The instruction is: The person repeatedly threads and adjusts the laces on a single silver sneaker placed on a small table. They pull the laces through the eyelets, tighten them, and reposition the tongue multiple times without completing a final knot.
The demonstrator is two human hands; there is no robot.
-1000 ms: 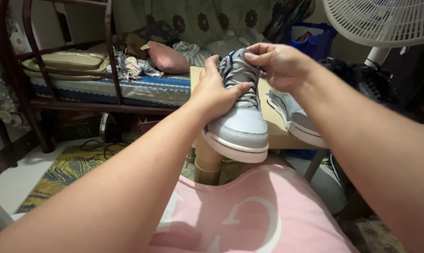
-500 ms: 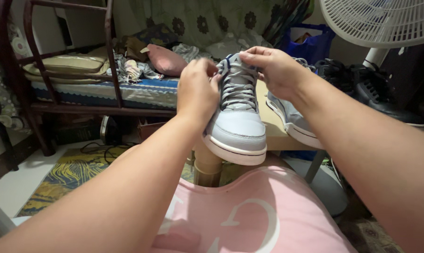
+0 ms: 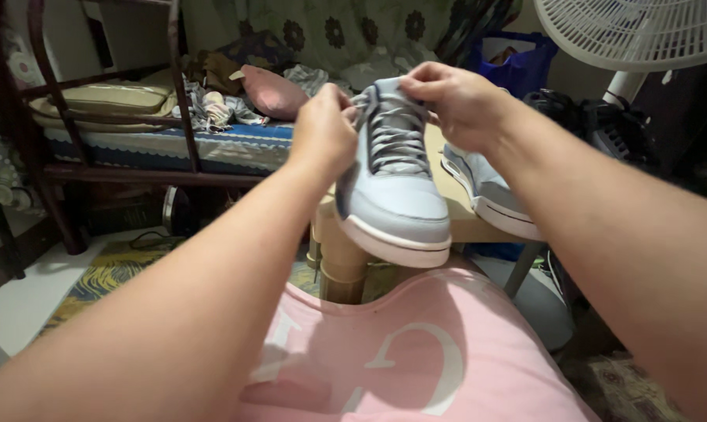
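Hands, left hand (image 3: 322,133) and right hand (image 3: 455,101), pinch smooth grey sneaker's (image 3: 392,187) woven laces (image 3: 396,137).

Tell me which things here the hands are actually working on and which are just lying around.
In hand:
- left hand and right hand, pinching the top of the laces
- pale blue sneaker, held up
- its grey laces

Lying about:
- second sneaker on the table
- pink pillow
- white fan
- black shoes
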